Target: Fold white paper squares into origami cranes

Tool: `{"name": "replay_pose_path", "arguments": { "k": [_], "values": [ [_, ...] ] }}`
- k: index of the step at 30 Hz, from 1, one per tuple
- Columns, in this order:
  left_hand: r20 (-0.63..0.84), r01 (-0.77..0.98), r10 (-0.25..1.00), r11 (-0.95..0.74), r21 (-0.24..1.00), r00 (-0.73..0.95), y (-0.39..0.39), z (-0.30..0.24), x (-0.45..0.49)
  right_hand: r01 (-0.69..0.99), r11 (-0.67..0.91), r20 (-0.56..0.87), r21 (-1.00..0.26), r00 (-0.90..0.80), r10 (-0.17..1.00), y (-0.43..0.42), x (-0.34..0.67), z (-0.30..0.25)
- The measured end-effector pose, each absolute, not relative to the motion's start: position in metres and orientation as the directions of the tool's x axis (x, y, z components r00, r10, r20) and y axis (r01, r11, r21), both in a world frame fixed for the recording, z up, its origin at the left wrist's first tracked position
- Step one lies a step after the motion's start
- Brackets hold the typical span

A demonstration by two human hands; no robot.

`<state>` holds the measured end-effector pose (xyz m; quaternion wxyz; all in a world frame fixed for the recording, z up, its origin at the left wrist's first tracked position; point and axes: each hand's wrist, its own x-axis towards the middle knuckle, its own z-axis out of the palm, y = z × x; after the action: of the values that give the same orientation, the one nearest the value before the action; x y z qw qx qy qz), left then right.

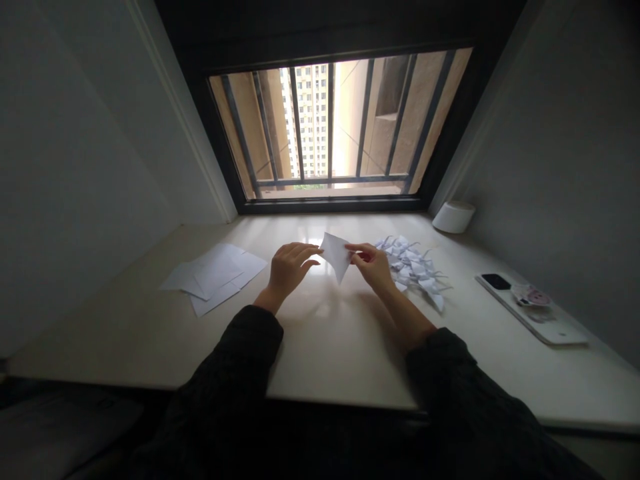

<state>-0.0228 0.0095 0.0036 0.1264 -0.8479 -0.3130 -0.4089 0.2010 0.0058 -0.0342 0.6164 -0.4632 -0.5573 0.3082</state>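
Note:
Both my hands hold a folded piece of white paper (335,257) up above the pale tabletop (340,357). It has a pointed, kite-like shape, with its tip hanging downward. My left hand (289,270) pinches its left corner, and my right hand (373,265) grips its right edge. Just beyond my right hand lies a heap of white origami paper cranes (413,267). Loose white paper sheets (215,275) lie flat and overlapping to the left of my left hand.
A white cylindrical container (453,217) stands in the far right corner of the table. Nearer the right edge, a black phone (496,282) and a small round pink-and-white item (531,295) rest on a long white board (545,325). Walls flank the table, and a barred window (340,127) stands behind it.

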Motion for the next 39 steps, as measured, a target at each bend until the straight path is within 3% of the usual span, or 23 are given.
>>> {"name": "replay_pose_path", "arguments": {
  "k": [5,13,20,31,34,39],
  "values": [
    [0.78,0.657,0.427,-0.754,0.027,0.457,0.014,0.002,-0.028,0.135,0.388,0.406,-0.912,0.144,0.903,0.003,0.197,-0.034],
    [0.805,0.695,0.476,-0.71,0.113,0.355,0.013,0.005,-0.035,0.08,0.374,0.381,-0.924,0.119,0.917,-0.003,0.197,-0.024],
    [0.774,0.683,0.517,-0.714,0.156,0.364,0.017,0.009,-0.05,0.075,0.401,0.403,-0.913,0.009,0.915,-0.007,0.201,-0.014],
    [0.731,0.677,0.581,-0.701,0.224,0.359,0.023,0.012,-0.066,0.116,0.386,0.385,-0.915,-0.033,0.922,-0.005,0.213,-0.012],
    [0.728,0.666,0.617,-0.681,0.303,0.3,0.022,0.011,-0.063,0.118,0.38,0.383,-0.917,0.007,0.924,-0.005,0.213,-0.011],
    [0.658,0.553,0.739,-0.613,0.564,0.147,0.02,0.009,-0.055,0.11,0.384,0.395,-0.917,0.097,0.914,-0.005,0.211,-0.012]
  ]
}}
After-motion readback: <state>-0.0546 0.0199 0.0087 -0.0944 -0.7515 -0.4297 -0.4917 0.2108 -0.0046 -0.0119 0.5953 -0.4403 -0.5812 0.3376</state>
